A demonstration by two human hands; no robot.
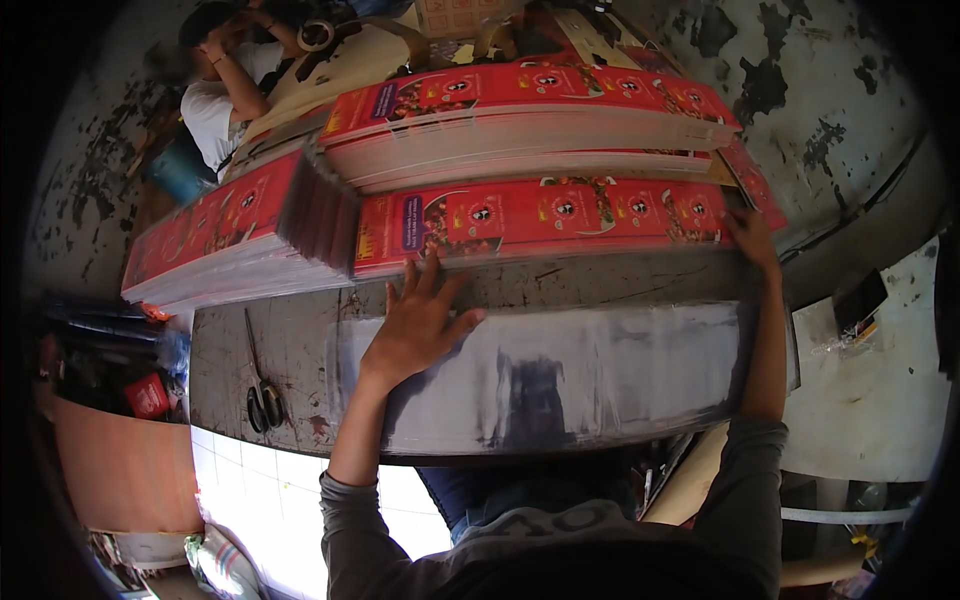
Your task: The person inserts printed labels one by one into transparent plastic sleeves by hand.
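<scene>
My left hand [415, 325] is open, its fingers spread, with the fingertips at the near edge of a red printed sheet [560, 222]. That sheet lies lengthwise on the table and carries food pictures and round logos. At its right end, my right hand [752, 238] is closed on the edge; its fingertips are partly hidden and slightly blurred. Between my forearms, a long, shiny clear plastic sheet [620, 370] lies flat along the table's near edge, under my left wrist.
Behind rises a thick stack of red printed sheets [540, 130], and another stack [215, 235] slants at the left. Black-handled scissors [262, 400] lie on the grey, scratched table [220, 350]. Across the table sits another person [225, 90]. A tape roll [316, 36] is at the back.
</scene>
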